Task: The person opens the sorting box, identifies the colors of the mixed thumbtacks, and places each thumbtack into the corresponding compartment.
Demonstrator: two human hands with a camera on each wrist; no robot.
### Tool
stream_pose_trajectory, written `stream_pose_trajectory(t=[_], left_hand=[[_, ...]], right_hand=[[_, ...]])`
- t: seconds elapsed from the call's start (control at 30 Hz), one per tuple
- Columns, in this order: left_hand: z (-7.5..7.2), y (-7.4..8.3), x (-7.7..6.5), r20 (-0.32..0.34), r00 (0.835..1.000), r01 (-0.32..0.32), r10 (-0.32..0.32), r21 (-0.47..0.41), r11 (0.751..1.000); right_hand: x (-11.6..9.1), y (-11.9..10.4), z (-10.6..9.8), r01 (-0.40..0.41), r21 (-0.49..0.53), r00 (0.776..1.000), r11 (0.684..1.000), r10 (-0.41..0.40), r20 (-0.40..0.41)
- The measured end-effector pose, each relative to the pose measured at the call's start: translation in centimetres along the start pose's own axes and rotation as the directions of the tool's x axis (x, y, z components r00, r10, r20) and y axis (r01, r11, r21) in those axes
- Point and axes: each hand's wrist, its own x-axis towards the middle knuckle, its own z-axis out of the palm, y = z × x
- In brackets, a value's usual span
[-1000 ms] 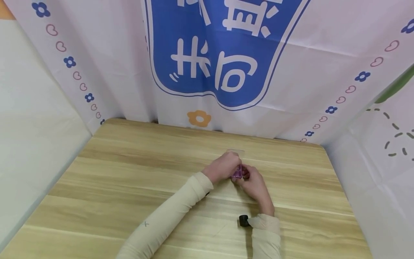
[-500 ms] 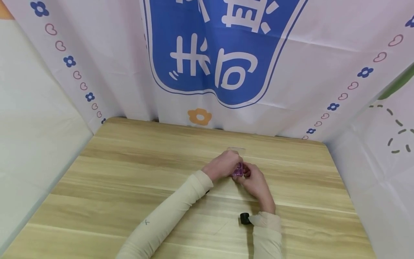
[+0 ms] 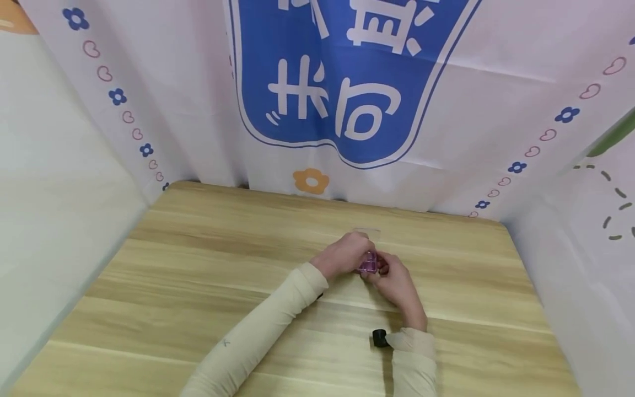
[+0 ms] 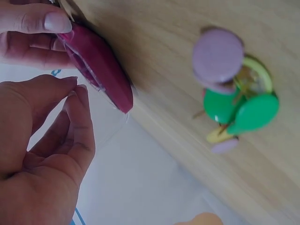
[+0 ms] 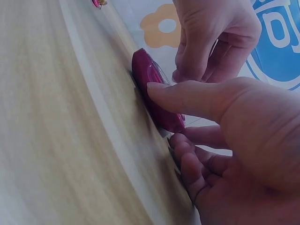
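A small purple plastic case (image 3: 368, 263), divided into compartments, lies on the table under both hands, its transparent lid (image 3: 369, 231) standing out at the far side. My right hand (image 3: 398, 282) grips the case, thumb along its purple side (image 5: 161, 112) and fingers at the near end. Close over the compartments is my left hand (image 3: 344, 253), its thumb and forefinger tips brought together in the left wrist view; I cannot tell whether something tiny is between them. A pile of thumbtacks (image 4: 255, 112) with round purple, green and yellow heads lies nearby, hidden from the head view.
The wood-grain table (image 3: 238, 231) ends at a white curtain (image 3: 476, 138) with a blue printed sign. A black camera (image 3: 379, 338) sits at the right wrist. A few pink tacks (image 5: 97, 3) show at the top of the right wrist view.
Both hands stay at the purple case with almost no movement. The head view shifts slightly, and the compartments show a little more beside the left fingers than one second ago.
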Motion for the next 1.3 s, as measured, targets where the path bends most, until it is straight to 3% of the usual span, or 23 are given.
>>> stream_pose_trajectory(t=[0.13, 0.47, 0.7, 0.83, 0.97, 1.3], left_hand=[[-0.3, 0.2, -0.2, -0.006, 1.0, -0.009, 0.009, 0.003, 1.0], [-2.3, -0.4, -1.7, 0.003, 0.997, 0.071, -0.071, -0.016, 0.997], [-3.9, -1.1, -3.8, 0.06, 0.991, 0.123, -0.124, 0.013, 0.992], [-4.5, -1.6, -5.2, 0.087, 0.991, 0.097, -0.099, 0.019, 0.995], [-4.7, -1.9, -6.5, 0.099, 0.992, 0.076, -0.074, -0.016, 0.997], [-4.2, -3.0, -8.6, 0.204, 0.968, 0.159, -0.149, -0.036, 0.987]], right_hand=[[-0.3, 0.2, -0.1, 0.004, 0.015, 1.0, 1.0, -0.004, -0.003], [0.0, 0.2, 0.1, 0.005, 0.029, 1.0, 1.0, -0.005, 0.0], [0.1, 0.3, 0.2, 0.004, 0.013, 1.0, 1.0, -0.005, 0.009], [0.0, 0.2, 0.1, -0.01, 0.015, 1.0, 1.0, 0.01, 0.01], [0.0, 0.2, 0.0, -0.028, 0.016, 1.0, 0.999, 0.028, 0.011], [0.3, 0.6, 0.5, 0.006, 0.007, 1.0, 1.0, -0.006, 0.007]])
